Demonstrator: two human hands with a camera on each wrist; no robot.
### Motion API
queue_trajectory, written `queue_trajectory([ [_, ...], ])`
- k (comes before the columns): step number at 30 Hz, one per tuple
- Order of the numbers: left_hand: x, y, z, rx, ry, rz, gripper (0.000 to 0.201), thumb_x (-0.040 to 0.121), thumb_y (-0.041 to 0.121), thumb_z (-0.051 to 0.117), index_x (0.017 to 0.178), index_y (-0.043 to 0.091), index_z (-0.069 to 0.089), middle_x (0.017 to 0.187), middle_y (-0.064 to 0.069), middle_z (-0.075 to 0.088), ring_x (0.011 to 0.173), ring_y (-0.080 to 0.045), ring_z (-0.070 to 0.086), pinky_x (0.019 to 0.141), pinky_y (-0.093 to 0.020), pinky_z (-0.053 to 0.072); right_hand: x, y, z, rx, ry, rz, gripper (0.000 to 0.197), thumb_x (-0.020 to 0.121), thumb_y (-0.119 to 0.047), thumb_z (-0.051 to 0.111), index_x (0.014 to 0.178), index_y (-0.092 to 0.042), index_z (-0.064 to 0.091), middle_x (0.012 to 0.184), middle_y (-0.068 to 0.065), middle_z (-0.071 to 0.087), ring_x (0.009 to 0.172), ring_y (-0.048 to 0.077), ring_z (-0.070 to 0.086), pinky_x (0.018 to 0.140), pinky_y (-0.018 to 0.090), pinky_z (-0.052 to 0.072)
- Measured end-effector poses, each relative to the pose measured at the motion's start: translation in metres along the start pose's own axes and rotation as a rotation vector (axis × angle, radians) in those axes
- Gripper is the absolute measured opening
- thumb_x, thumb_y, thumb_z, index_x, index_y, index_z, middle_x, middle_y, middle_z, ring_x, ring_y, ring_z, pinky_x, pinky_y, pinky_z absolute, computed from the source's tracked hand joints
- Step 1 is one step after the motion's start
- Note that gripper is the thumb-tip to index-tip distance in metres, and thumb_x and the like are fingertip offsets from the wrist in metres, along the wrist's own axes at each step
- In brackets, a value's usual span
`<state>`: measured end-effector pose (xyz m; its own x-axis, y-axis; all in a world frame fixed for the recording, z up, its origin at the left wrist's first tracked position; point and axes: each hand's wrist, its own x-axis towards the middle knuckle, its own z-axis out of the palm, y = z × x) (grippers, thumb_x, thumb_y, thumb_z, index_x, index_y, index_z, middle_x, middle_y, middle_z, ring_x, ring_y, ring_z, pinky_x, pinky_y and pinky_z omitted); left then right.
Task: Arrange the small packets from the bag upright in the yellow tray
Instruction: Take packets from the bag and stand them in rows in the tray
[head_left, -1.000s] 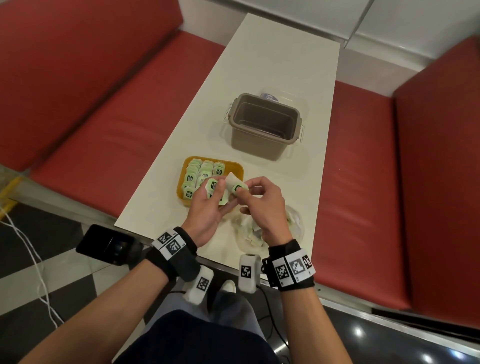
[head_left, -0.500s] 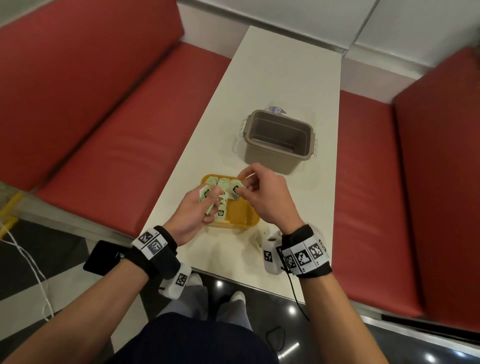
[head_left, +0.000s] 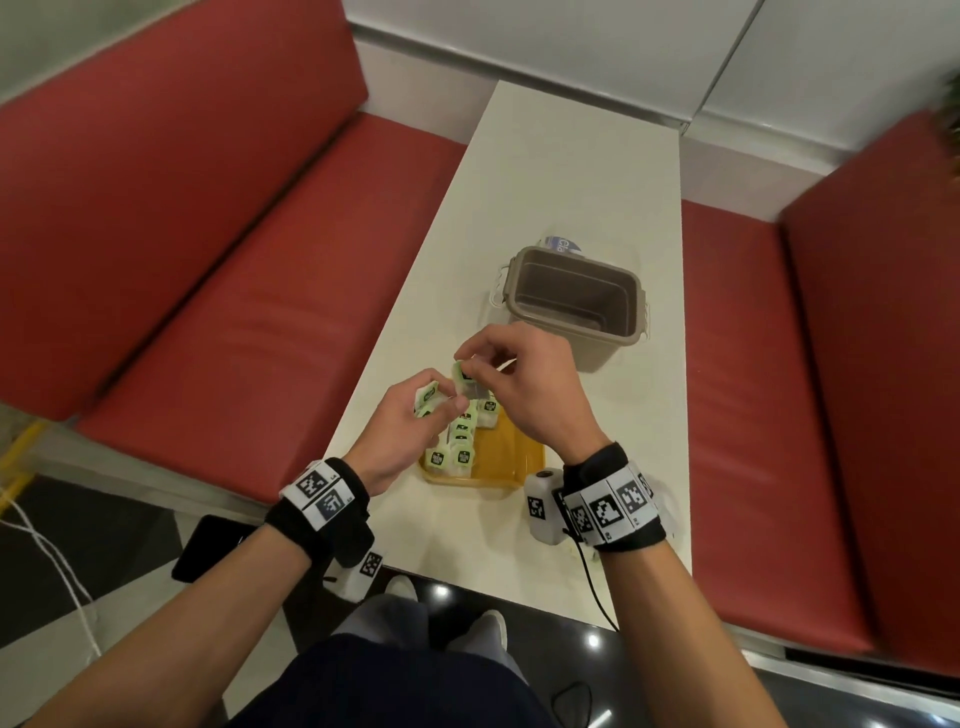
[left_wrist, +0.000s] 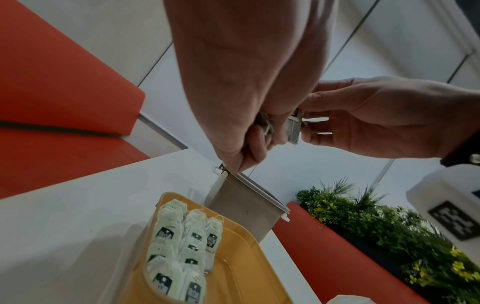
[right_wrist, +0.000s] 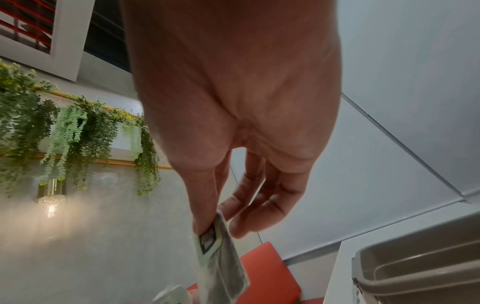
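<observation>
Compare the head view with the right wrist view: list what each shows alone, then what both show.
Only the head view: the left hand holding packets, the yellow tray with upright packets in its left part, and the white table.

Only the right wrist view: hanging plants and a lit lamp.

Both: the right hand pinching one packet and the grey bin.

My left hand (left_wrist: 241, 86) grips a few packets (left_wrist: 266, 123); beside it my right hand (left_wrist: 384, 121) pinches another packet (left_wrist: 294, 128). Below them, the yellow tray (left_wrist: 241, 265) holds upright packets in rows (left_wrist: 179, 246), the grey tub (left_wrist: 244, 207) beyond.
</observation>
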<state>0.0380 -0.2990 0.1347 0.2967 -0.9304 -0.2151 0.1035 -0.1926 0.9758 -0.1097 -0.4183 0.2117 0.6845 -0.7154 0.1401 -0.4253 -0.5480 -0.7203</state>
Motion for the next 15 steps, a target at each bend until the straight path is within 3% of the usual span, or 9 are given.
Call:
queue_trajectory([
  [4, 0.005, 0.004, 0.002, 0.025, -0.084, 0.031, 0.021, 0.103, 0.030, 0.073, 0.123, 0.027, 0.067, 0.096, 0.014, 0.069, 0.084, -0.005, 0.063, 0.071, -0.029, 0.049, 0.000, 0.003, 0.000, -0.007, -0.014, 0.004, 0.007, 0.095, -0.025, 0.083, 0.098, -0.030, 0.084, 0.080, -0.013, 0.069, 0.082, 0.005, 0.069, 0.073, 0.017, 0.054],
  [9, 0.011, 0.005, 0.012, 0.003, -0.049, 0.040, 0.014, 0.105, 0.020, 0.070, 0.118, 0.024, 0.073, 0.084, 0.014, 0.069, 0.076, -0.005, 0.061, 0.068, -0.029, 0.047, 0.000, 0.011, -0.002, 0.003, 0.046, 0.038, 0.011, 0.093, -0.033, 0.085, 0.104, -0.032, 0.082, 0.085, -0.013, 0.071, 0.085, 0.005, 0.069, 0.076, 0.021, 0.056],
  [13, 0.017, 0.004, 0.015, 0.001, -0.037, 0.032, 0.016, 0.103, 0.030, 0.074, 0.118, 0.030, 0.074, 0.101, -0.013, 0.073, 0.090, -0.019, 0.065, 0.075, -0.042, 0.049, -0.003, 0.026, -0.009, 0.005, 0.003, 0.126, 0.010, 0.093, -0.036, 0.085, 0.097, -0.031, 0.077, 0.092, -0.017, 0.074, 0.087, 0.001, 0.071, 0.076, 0.021, 0.059],
  [15, 0.018, 0.003, 0.018, 0.010, -0.026, 0.024, 0.011, 0.102, 0.032, 0.075, 0.113, 0.030, 0.073, 0.105, -0.018, 0.073, 0.091, -0.023, 0.066, 0.076, -0.045, 0.049, -0.006, 0.033, -0.011, 0.049, -0.008, 0.134, 0.009, 0.094, -0.030, 0.086, 0.094, -0.027, 0.077, 0.089, -0.017, 0.076, 0.087, 0.000, 0.072, 0.077, 0.019, 0.059],
])
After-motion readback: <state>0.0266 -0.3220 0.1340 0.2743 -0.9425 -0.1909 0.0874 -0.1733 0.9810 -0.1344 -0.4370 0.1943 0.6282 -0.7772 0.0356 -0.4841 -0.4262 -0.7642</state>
